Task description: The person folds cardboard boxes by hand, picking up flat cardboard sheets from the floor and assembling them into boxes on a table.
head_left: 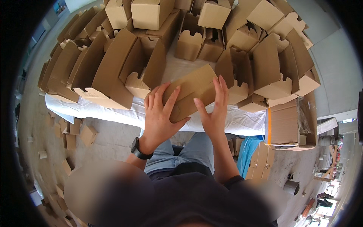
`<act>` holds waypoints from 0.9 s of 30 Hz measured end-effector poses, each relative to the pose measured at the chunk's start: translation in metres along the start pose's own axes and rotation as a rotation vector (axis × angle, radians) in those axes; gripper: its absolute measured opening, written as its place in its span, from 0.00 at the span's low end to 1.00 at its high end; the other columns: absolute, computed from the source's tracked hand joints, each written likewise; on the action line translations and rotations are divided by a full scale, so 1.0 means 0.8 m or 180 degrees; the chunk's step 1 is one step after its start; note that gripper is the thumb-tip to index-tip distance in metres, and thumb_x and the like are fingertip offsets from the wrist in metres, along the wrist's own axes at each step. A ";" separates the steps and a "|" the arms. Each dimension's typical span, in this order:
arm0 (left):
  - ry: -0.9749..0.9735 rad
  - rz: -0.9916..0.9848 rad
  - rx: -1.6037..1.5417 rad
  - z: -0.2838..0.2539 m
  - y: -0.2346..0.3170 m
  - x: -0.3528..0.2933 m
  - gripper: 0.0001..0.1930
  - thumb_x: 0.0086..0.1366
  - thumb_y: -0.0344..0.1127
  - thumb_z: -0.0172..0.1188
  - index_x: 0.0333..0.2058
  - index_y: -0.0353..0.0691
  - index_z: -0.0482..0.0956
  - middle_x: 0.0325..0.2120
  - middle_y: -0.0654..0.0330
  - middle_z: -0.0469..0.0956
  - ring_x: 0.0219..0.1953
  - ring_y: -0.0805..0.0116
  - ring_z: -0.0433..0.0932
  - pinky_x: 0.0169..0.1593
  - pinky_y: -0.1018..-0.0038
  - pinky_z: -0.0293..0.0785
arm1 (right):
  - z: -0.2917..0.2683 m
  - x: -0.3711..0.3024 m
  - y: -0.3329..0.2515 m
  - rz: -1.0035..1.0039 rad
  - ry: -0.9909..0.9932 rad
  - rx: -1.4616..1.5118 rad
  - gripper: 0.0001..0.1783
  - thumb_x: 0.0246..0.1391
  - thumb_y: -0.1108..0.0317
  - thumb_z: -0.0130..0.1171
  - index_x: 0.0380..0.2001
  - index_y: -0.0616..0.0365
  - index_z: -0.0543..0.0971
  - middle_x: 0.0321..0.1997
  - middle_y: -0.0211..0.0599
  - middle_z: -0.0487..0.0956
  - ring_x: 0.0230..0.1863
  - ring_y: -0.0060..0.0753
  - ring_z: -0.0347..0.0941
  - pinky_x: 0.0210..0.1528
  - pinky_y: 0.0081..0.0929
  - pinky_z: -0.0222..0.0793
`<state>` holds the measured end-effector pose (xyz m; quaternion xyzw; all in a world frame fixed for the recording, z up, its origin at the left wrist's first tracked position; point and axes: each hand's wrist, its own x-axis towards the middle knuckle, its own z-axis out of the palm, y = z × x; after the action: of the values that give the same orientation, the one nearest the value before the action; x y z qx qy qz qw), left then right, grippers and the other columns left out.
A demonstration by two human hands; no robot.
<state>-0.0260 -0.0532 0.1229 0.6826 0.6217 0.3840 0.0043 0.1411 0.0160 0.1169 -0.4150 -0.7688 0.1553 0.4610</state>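
Between my two hands is a small brown cardboard box point(193, 89), tilted at an angle over the front of the white-covered table point(242, 119). My left hand point(160, 111) grips its left side, fingers spread over the top face and thumb along the near edge. On the opposite end, my right hand point(215, 108) presses with its fingers along the right edge and its thumb on the top. A flap or fold line shows on the box's upper face. The underside is hidden.
Rows of open cardboard boxes point(113, 70) stand left, right and behind, some stacked. A large carton point(285, 126) with an orange stripe sits at the right table end, near blue plastic point(247, 153). Loose boxes point(89, 135) lie on the floor at left; a bucket point(291, 187) stands at right.
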 end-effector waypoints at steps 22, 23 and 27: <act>0.0321 -0.0438 -0.1050 0.030 -0.034 -0.023 0.53 0.41 0.30 0.78 0.65 0.38 0.56 0.62 0.47 0.57 0.65 0.48 0.59 0.64 0.62 0.63 | 0.000 0.005 -0.008 -0.0698 -0.0235 -0.1005 0.19 0.54 0.63 0.63 0.50 0.51 0.80 0.67 0.43 0.66 0.69 0.48 0.60 0.68 0.51 0.50; 0.0328 -0.0449 -0.1044 0.031 -0.035 -0.023 0.52 0.42 0.30 0.78 0.65 0.38 0.56 0.63 0.47 0.57 0.65 0.48 0.60 0.64 0.62 0.63 | 0.001 0.002 -0.014 -0.0769 -0.0368 -0.0826 0.17 0.54 0.63 0.63 0.48 0.50 0.82 0.66 0.41 0.68 0.68 0.46 0.61 0.67 0.51 0.51; 0.0358 -0.0356 -0.1026 0.034 -0.041 -0.023 0.52 0.43 0.31 0.77 0.65 0.38 0.56 0.63 0.47 0.57 0.65 0.47 0.60 0.64 0.61 0.63 | 0.020 -0.009 -0.031 -0.1000 -0.0808 -0.0477 0.20 0.53 0.62 0.63 0.50 0.54 0.80 0.60 0.37 0.75 0.63 0.41 0.69 0.66 0.48 0.55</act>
<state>-0.0379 -0.0488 0.0779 0.6150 0.5884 0.5153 0.1002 0.1171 -0.0023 0.1196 -0.3003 -0.8854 0.0750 0.3469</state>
